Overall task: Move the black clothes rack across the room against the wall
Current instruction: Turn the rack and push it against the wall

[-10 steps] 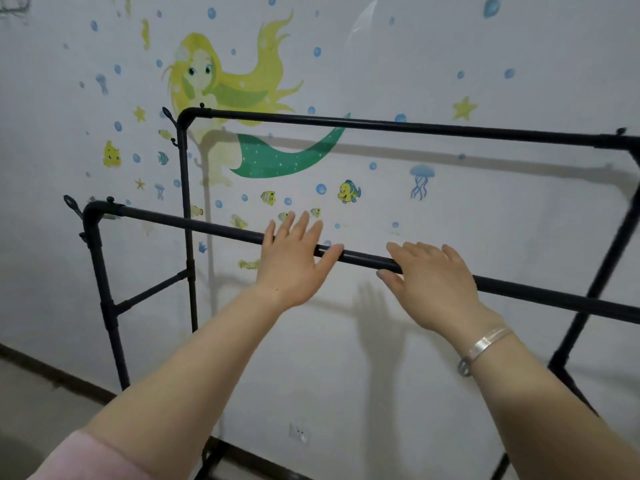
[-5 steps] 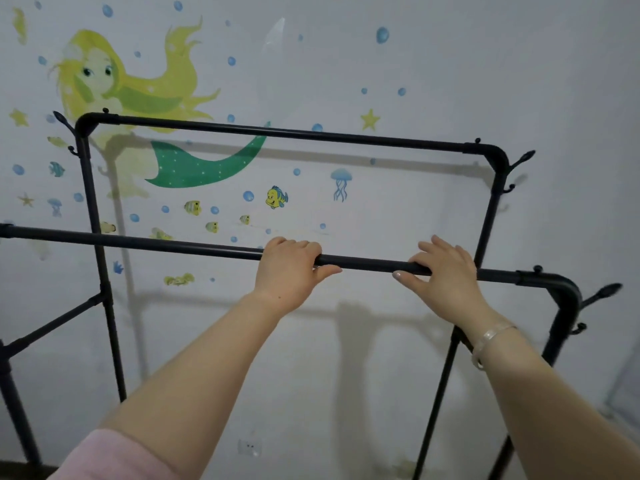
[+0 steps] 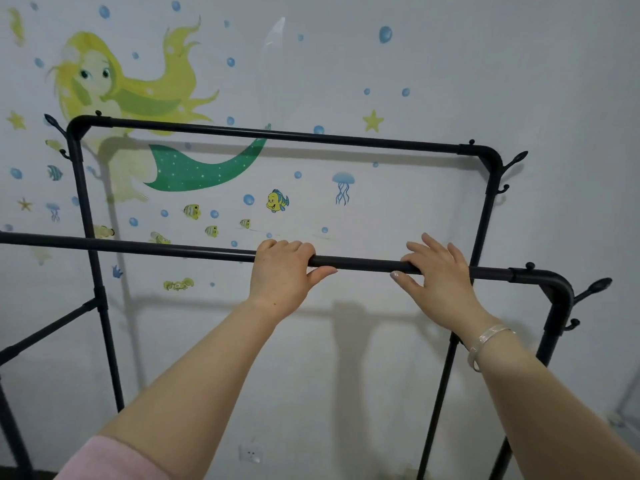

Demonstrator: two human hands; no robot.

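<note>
The black clothes rack has two top rails; the near rail (image 3: 363,264) runs across the middle of the view and the far rail (image 3: 277,135) stands close to the wall. My left hand (image 3: 282,275) is curled over the near rail, fingers on top and thumb underneath. A little to the right, my right hand (image 3: 440,275) lies over the same rail with its fingers stretched across the top and its thumb below. A silver bangle sits on my right wrist.
The white wall (image 3: 485,64) right behind the rack carries a mermaid sticker (image 3: 138,98) with fish and bubbles. A wall socket (image 3: 250,454) sits low down. Coat hooks (image 3: 595,287) stick out from the rack's right corner. Something pale shows at the far right edge.
A second ago both hands lay flat and open on the near rail; they have since closed around it. The view has swung right, bringing the rack's right end into sight.
</note>
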